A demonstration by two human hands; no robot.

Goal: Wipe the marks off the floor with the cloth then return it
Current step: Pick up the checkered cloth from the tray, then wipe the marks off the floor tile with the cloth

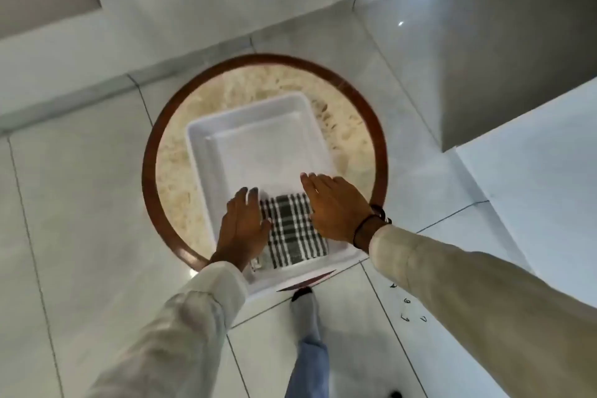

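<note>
A folded black-and-white checked cloth [292, 229] lies in the near end of a white plastic tray [206, 145]. The tray sits on a round table [168, 145] with a brown rim and a pale marbled top. My left hand [242, 224] is flat, fingers together, over the cloth's left edge and the tray. My right hand [336, 207] is flat over the cloth's right edge, a dark band on its wrist. Neither hand grips the cloth. Small dark marks [407, 302] dot the glossy white floor tile to the right of my foot, partly hidden by my right sleeve.
My leg in blue trousers and a grey sock [305, 307] stands right below the table. A white block [533, 178] rises at the right and a grey wall or cabinet [504, 52] behind it. White tiled floor [80, 203] spreads to the left.
</note>
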